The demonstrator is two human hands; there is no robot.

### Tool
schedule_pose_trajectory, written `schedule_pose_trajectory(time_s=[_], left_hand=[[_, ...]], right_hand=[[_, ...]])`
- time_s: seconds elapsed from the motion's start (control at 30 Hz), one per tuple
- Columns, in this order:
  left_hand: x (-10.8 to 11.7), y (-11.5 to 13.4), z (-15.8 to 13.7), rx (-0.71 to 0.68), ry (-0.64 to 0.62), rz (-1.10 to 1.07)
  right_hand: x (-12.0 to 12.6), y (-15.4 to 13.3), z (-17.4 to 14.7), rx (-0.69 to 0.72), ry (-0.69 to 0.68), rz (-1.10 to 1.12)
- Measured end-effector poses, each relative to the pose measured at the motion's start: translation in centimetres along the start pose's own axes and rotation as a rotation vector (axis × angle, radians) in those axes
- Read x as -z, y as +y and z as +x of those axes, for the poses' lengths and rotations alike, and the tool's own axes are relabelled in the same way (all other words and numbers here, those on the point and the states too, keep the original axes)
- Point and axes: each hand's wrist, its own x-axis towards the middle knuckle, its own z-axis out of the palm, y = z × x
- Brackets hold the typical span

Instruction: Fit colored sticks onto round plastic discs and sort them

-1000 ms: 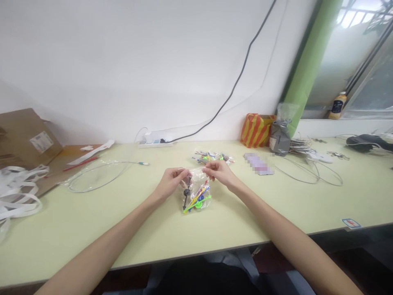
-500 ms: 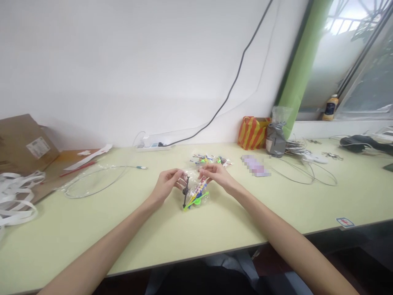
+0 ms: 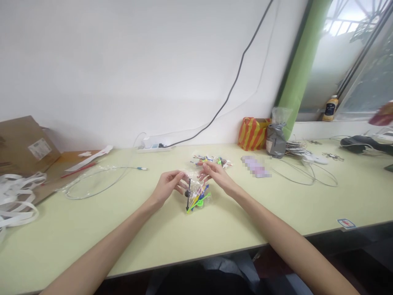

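Note:
A clear plastic bag (image 3: 196, 180) holds several arrow-shaped plastic pieces: a black arrow (image 3: 188, 194), a green arrow (image 3: 201, 202), and blue and yellow ones partly overlapping. My left hand (image 3: 168, 185) pinches the bag's upper left edge between thumb and fingers. At the upper right edge, my right hand (image 3: 216, 174) has its thumb and fingers closed on the film. Glare on the film makes the bag's opening hard to make out. Just beyond my hands lies a second group of coloured arrow pieces (image 3: 224, 162) on the table.
To the left are a cardboard box (image 3: 26, 141), white strips (image 3: 18, 196) and a coiled cable (image 3: 89, 196). A power strip (image 3: 153, 148) lies against the wall. Toward the right stand a striped bag (image 3: 253, 135) and a grey bag (image 3: 275, 141). The table's front edge is near my forearms.
The bag has shifted slightly right and toward me. My right hand's fingers have moved a little up and left. A blurred reddish shape has appeared at the right edge.

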Motion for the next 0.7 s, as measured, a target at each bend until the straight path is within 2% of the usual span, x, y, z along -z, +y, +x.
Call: schedule_pose_trajectory(time_s=[0.1, 0.2, 0.5, 0.57, 0.63, 0.7], left_hand=[[-0.1, 0.1, -0.1, 0.005, -0.05, 0.021], [-0.1, 0.0, 0.0, -0.008, -0.074, 0.04], [-0.3, 0.6, -0.2, -0.011, -0.082, 0.038], [-0.3, 0.8, -0.3, -0.001, -0.071, 0.025], [-0.1, 0.9, -0.4, 0.003, -0.032, 0.014], [0.1, 0.7, -0.3, 0.009, 0.006, 0.008]], right_hand=[[-0.1, 0.4, 0.1, 0.037, -0.022, -0.06], [0.1, 0.9, 0.3, 0.049, 0.013, -0.086], [0.1, 1.4, 0.3, -0.032, 0.128, 0.009], [1.2, 1.6, 0.7, -0.014, 0.201, 0.031], [3.3, 1.6, 1.9, 0.025, 0.347, 0.04], [6.1, 1.3, 3.7, -0.024, 0.507, 0.037]])
